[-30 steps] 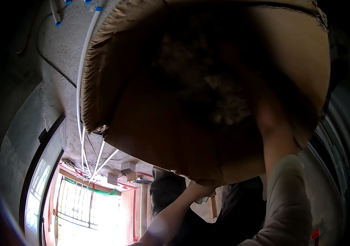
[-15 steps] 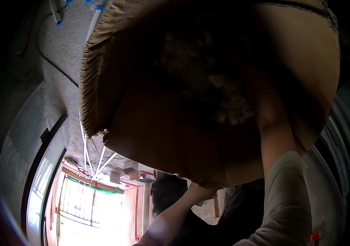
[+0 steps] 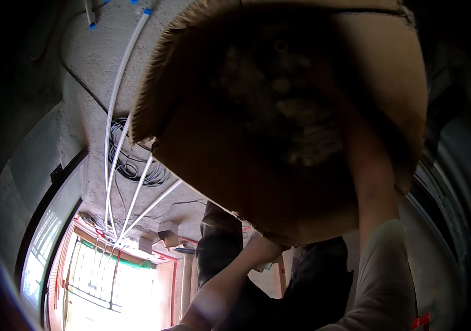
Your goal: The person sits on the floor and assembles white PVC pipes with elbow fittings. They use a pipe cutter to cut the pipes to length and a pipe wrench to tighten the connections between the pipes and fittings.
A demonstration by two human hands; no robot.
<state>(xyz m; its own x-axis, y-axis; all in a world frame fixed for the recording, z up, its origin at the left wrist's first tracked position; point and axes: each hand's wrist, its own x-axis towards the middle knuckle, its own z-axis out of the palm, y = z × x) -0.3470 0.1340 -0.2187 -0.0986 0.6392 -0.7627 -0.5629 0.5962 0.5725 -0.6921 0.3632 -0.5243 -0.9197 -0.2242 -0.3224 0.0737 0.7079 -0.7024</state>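
Note:
A large brown cardboard box (image 3: 235, 193) with a ragged rim fills the upper middle, its mouth facing me. Pale, small loose pieces (image 3: 312, 138) lie in its dark interior; their kind cannot be made out. My right arm reaches deep into the box along its right side. Shadow swallows my right hand (image 3: 329, 83), so its fingers do not show. By the near rim, below the box, my left hand (image 3: 268, 251) is closed, partly hidden by the cardboard. A small pale edge of something (image 3: 264, 267) shows under it.
White pipes (image 3: 115, 105) with blue ends and a coil of dark cable (image 3: 130, 157) lie on the rough concrete floor at left. Small grey boxes (image 3: 168, 233) stand near the bright barred window (image 3: 100, 276). A glazed door frame (image 3: 48, 243) stands at far left.
The box's left rim has shifted right in the picture, bringing the cable coil and more pipe into view. My right arm stays inside the box; my left hand stays below its rim.

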